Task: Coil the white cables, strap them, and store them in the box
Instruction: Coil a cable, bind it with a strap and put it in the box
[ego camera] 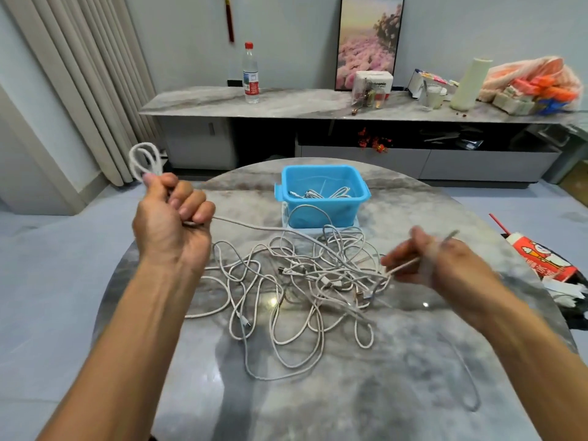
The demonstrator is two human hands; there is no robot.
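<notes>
A tangle of white cables [299, 281] lies on the round marble table [397, 393]. My left hand [173, 222] is raised at the left and grips a partly coiled white cable; its loops [144, 160] stick up above the fist. One strand [254, 226] runs from that fist down toward the pile. My right hand [426, 262], blurred by motion, pinches a white cable at the right of the pile. A blue plastic box [324, 198] stands at the far side of the table with coiled white cables [321, 194] inside.
A red and white carton [544, 259] and scraps lie off the table's right edge. Behind stands a long low cabinet [318, 103] with a water bottle [250, 74], a framed picture, a paper roll and bags. Curtains hang at the left.
</notes>
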